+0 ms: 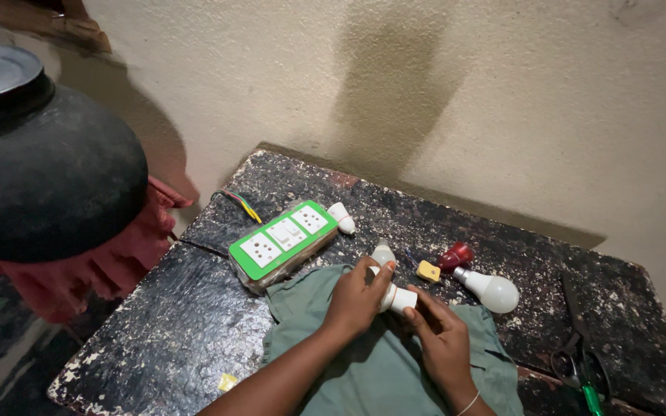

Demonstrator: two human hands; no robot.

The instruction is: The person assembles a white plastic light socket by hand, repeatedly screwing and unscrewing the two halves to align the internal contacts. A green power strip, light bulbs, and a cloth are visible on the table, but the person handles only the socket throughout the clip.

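My left hand and my right hand both grip a small white bulb holder over a green cloth on a dark, worn table. The left hand's fingers wrap the holder's upper end, and the right hand's fingertips pinch its lower end. A second white bulb-like part stands just behind the left hand.
A green and white switch-and-socket board with coloured wires lies at the table's back left, a white plug beside it. A white bulb, red holder and yellow piece lie to the right. Scissors rest far right. A black pot stands left.
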